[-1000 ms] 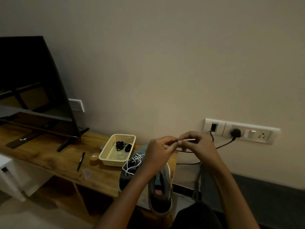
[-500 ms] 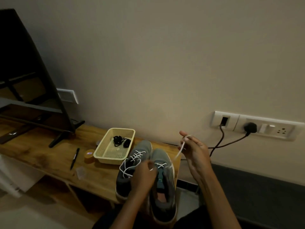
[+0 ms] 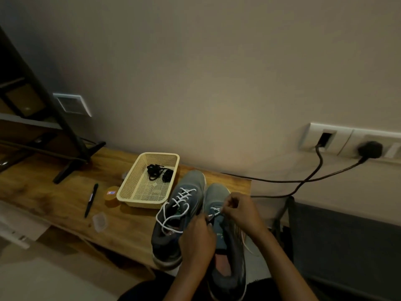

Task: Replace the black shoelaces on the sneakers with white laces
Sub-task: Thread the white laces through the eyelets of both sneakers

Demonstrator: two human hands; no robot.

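Observation:
Two grey sneakers stand side by side at the right end of the wooden table (image 3: 54, 198). The left sneaker (image 3: 173, 231) carries a white lace with loose ends looped over its opening. On the right sneaker (image 3: 227, 257) a white lace (image 3: 214, 211) runs through only the front eyelets. My left hand (image 3: 198, 237) rests over the right sneaker's tongue and pinches the lace. My right hand (image 3: 238, 211) pinches the same lace just above the eyelets. Coiled black laces (image 3: 157, 171) lie in a cream plastic basket (image 3: 130, 187).
A black pen (image 3: 91, 199), a small orange tin (image 3: 111, 195) and a clear plastic lid (image 3: 99, 220) lie left of the basket. A television's black stand (image 3: 73, 164) is at the far left. Black cables (image 3: 303, 181) run from the wall sockets past the table's right end.
Both hands have come down from chest height to the right sneaker. The right hand, which held the lace end up in the air, now pinches it at the eyelets.

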